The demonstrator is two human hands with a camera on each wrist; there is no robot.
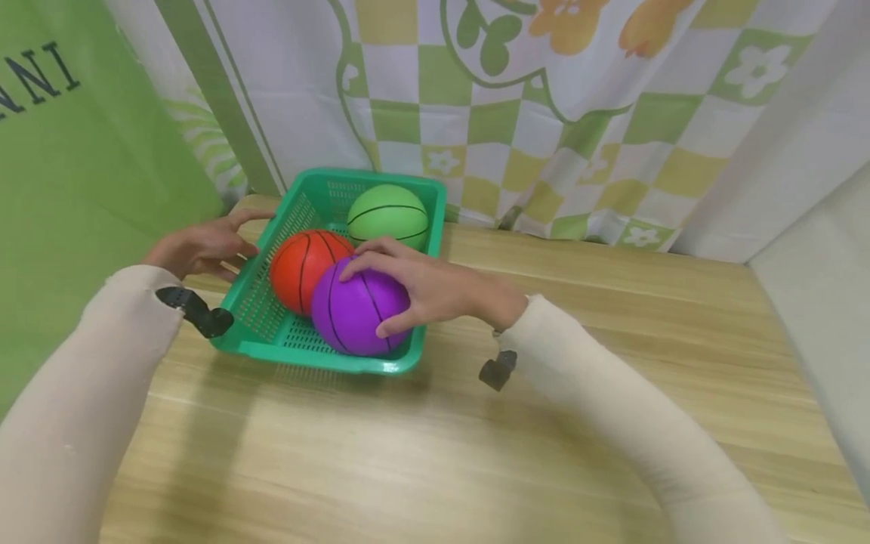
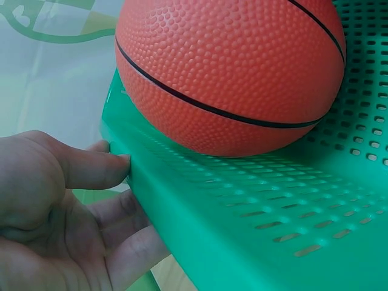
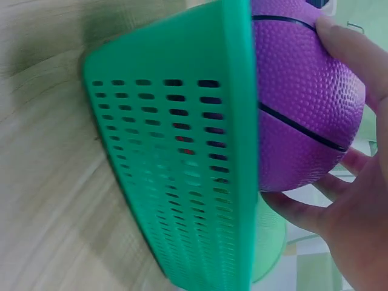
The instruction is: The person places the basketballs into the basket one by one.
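A green plastic basket (image 1: 326,363) with slotted walls holds three small rubber basketballs. My right hand (image 1: 435,289) grips the purple ball (image 1: 353,313), thumb and fingers spread round it. That purple ball sits at the basket's near right corner, and in the right wrist view it stands above the rim. Against the basket's left side rests my left hand (image 1: 207,245); its thumb touches the rim's outer edge, with fingers loosely extended beside the outer wall in the left wrist view. The red ball (image 1: 302,264) lies next to the left wall. At the back is the green ball (image 1: 387,211), partly hidden.
The basket stands on a wood-grain table (image 1: 544,423), near its back edge. Behind hangs a checkered curtain (image 1: 503,128) with flower prints. Green cloth (image 1: 81,189) with dark letters covers the left side, and a pale wall (image 1: 822,279) is at the right.
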